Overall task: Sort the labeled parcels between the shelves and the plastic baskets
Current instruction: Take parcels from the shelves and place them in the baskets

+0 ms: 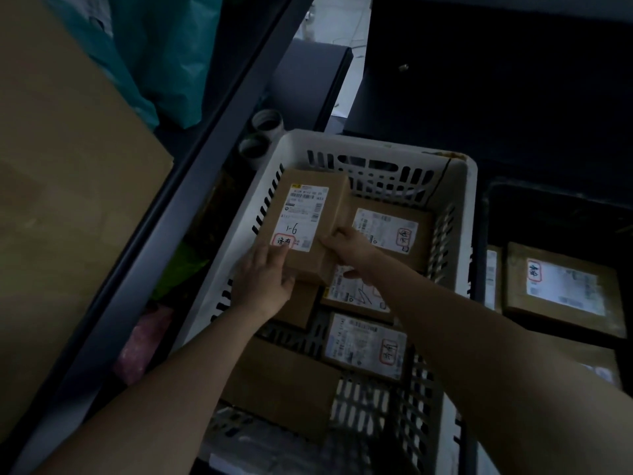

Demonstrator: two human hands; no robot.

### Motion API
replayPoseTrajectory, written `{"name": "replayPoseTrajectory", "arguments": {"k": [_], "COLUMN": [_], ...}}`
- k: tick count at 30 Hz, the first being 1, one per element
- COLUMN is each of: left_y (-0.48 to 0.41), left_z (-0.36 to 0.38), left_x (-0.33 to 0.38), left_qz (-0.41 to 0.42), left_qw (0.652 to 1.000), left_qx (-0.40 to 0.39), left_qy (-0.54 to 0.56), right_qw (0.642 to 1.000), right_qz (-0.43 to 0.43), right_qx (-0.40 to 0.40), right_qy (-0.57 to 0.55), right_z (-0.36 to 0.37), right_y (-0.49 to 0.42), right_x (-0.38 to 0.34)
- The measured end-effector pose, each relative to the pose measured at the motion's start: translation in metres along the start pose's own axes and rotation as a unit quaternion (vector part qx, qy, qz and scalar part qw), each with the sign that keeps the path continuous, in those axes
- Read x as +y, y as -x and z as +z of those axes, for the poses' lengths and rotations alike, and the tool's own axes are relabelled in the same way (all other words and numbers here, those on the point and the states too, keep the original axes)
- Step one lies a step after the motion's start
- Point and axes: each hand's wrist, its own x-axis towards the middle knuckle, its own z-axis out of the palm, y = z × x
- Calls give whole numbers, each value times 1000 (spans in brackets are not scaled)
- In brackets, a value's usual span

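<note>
Labeled parcel (301, 221) in hands (265, 277) (346, 246) over white basket (376, 145), perhaps four more parcels (387, 231) inside

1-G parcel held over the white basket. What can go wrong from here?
1. The left hand and right hand hold the 1-G parcel at its near end only; the far end may dip and slip.
2. The left hand covers part of its label in dim light; a misread seems possible.
3. The parcels below in the white basket overlap; set down there, it may slide.
</note>
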Motion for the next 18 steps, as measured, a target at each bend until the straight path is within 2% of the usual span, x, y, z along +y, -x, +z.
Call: {"name": "replayPoseTrajectory", "arguments": {"k": [4, 8, 13, 18], "left_y": [10, 25, 59, 107], "left_z": [-14, -32, -55, -70], "left_x": [18, 39, 63, 97], "left_qz": [24, 66, 115, 176], "left_qw": [1000, 998, 993, 984], "left_qx": [14, 16, 1, -10], "left_qy": [5, 7, -6, -11], "right_qw": [980, 922, 858, 829], "right_qz": [-71, -124, -181, -176], "right_qx": [11, 38, 97, 154], "right_qy": [188, 365, 471, 508], "right_z": [-8, -23, -47, -75], "right_y": [19, 52, 122, 200], "right_x": [-7, -10, -1, 25]}}
